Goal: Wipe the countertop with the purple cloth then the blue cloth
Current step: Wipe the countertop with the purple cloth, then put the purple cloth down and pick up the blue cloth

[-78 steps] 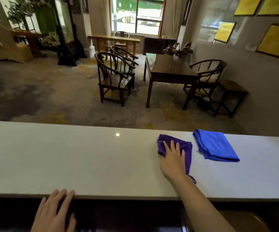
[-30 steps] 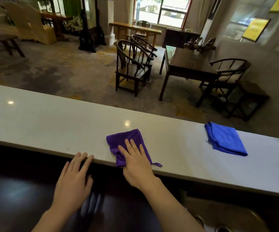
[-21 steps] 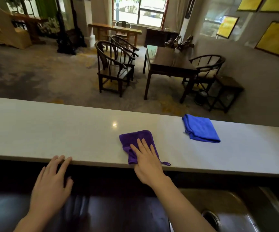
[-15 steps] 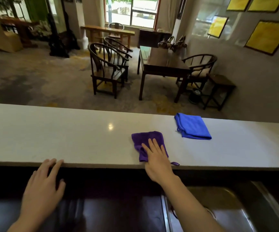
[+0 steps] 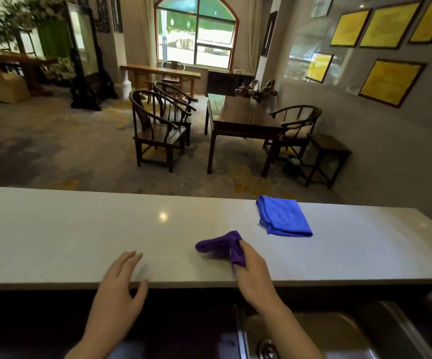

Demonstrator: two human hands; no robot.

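The purple cloth (image 5: 221, 246) is bunched up on the white countertop (image 5: 67, 234), near its front edge. My right hand (image 5: 255, 277) is shut on the cloth's right end, fingers curled around it. The blue cloth (image 5: 283, 216) lies folded and flat farther back and to the right, apart from the purple one. My left hand (image 5: 120, 288) rests on the counter's front edge to the left, fingers spread, holding nothing.
A metal sink (image 5: 326, 335) sits below the counter at the lower right. Beyond the counter are dark wooden chairs (image 5: 157, 130), a dark table (image 5: 243, 120) and a small stool (image 5: 328, 156).
My right hand went from pressing flat on the spread purple cloth to gripping it, and the cloth is now bunched. My left hand moved up onto the counter edge.
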